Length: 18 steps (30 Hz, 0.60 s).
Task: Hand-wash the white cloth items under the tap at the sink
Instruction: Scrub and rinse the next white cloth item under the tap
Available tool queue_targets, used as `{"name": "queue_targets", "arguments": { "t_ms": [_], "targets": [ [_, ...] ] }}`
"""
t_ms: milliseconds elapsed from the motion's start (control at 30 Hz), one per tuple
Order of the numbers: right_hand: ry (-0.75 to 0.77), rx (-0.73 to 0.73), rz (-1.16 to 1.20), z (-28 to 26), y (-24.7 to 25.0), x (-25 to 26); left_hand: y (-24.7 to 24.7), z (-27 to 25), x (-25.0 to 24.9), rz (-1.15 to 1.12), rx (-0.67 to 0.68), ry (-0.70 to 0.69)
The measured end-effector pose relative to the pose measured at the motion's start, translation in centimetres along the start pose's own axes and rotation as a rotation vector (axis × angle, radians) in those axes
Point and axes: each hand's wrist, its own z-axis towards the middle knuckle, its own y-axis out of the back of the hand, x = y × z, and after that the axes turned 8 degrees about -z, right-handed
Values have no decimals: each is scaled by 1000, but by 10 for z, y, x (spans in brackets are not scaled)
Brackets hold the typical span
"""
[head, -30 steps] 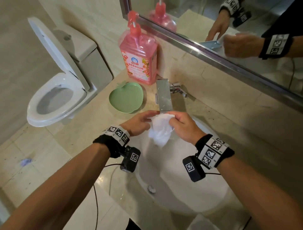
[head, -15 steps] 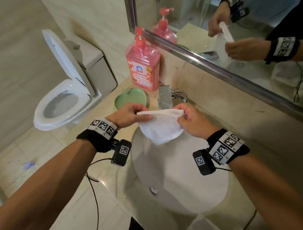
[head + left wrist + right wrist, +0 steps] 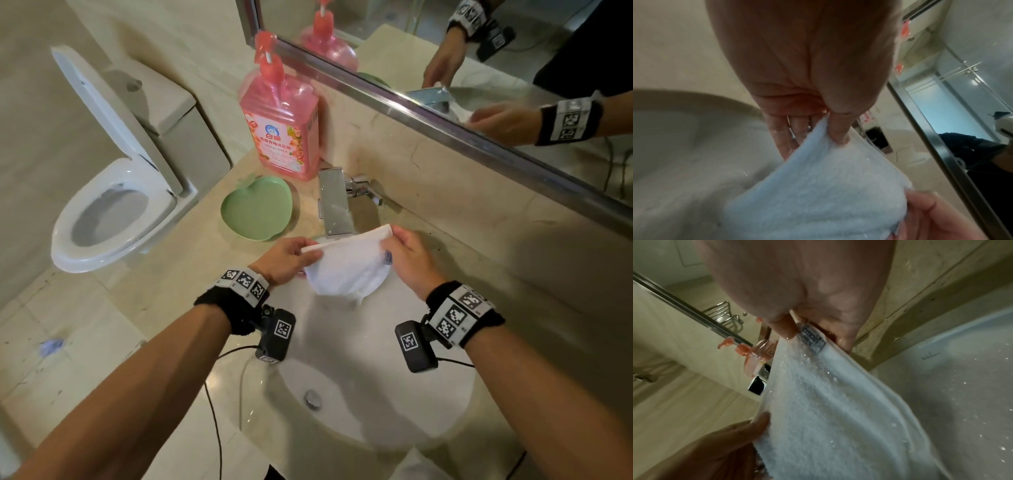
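A wet white cloth point(image 3: 346, 270) hangs spread between my two hands over the white sink basin point(image 3: 394, 394), just below the square chrome tap point(image 3: 335, 202). My left hand point(image 3: 291, 255) pinches its left top corner between thumb and fingers. My right hand point(image 3: 400, 251) pinches the right top corner, beside a small sewn label point(image 3: 813, 340). The left wrist view shows the left thumb point(image 3: 838, 129) pressed on the cloth point(image 3: 813, 194). Droplets glisten on the cloth point(image 3: 838, 410) in the right wrist view. No water stream shows from the tap.
A pink soap pump bottle point(image 3: 281, 123) stands behind a green apple-shaped dish point(image 3: 257, 209) on the marble counter left of the tap. A mirror point(image 3: 479, 68) runs along the back wall. An open toilet point(image 3: 113, 205) stands at the left. The drain point(image 3: 313, 399) sits at the basin's near side.
The cloth, bunched between both hands a second ago, has been pulled out flat by its top corners. The hands have moved apart and the cloth now hangs spread under the tap.
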Motion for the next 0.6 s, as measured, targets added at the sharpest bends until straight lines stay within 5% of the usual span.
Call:
{"name": "queue_targets", "arguments": {
  "t_ms": [300, 600],
  "targets": [
    [-82, -124, 38, 24, 12, -23, -33, 44, 6, -150, -75, -1],
    [-140, 62, -91, 32, -2, -29, -11, 16, -5, 96, -176, -97]
  ]
}}
